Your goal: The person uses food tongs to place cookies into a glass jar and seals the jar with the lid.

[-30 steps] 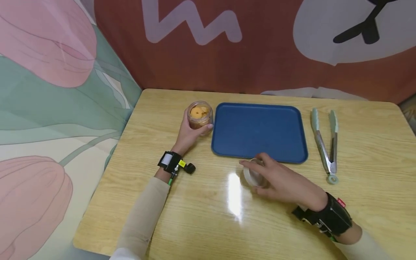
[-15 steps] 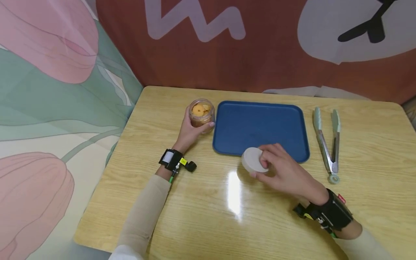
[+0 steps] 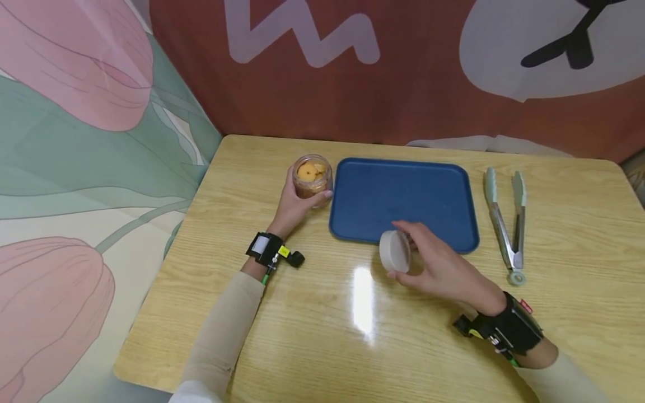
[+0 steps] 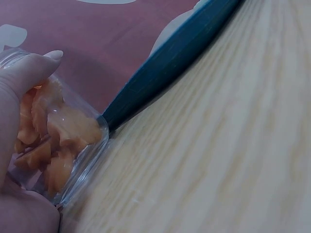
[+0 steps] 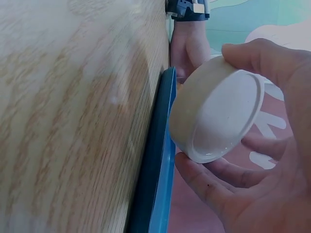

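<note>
Two hands work over a glossy wood-grain counter (image 3: 312,313); no readable writing shows on any of the things. The left hand (image 3: 291,210) has its grip clamped round a clear, round jar (image 3: 312,176) standing uncapped on the counter just left of the tray (image 3: 403,196), with orange biscuits inside. The right hand (image 3: 438,268) pinches a pale, matte, round lid (image 3: 394,251) between thumb and fingers, tilted on edge and held off the counter at the tray's near rim.

The tray is a smooth, dark-blue rectangle with rounded corners. Metal tongs (image 3: 505,224) with pale-green tips lie well right of it, apart from both hands.

From the left wrist, the jar (image 4: 63,145) shows its clear, thin wall, ridged orange pieces pressed against it, and its base meeting the tray's edge (image 4: 165,63); whether they touch cannot be told. From the right wrist, the lid (image 5: 216,111) shows its hollow underside with a raised inner ring, which the head view hides.
</note>
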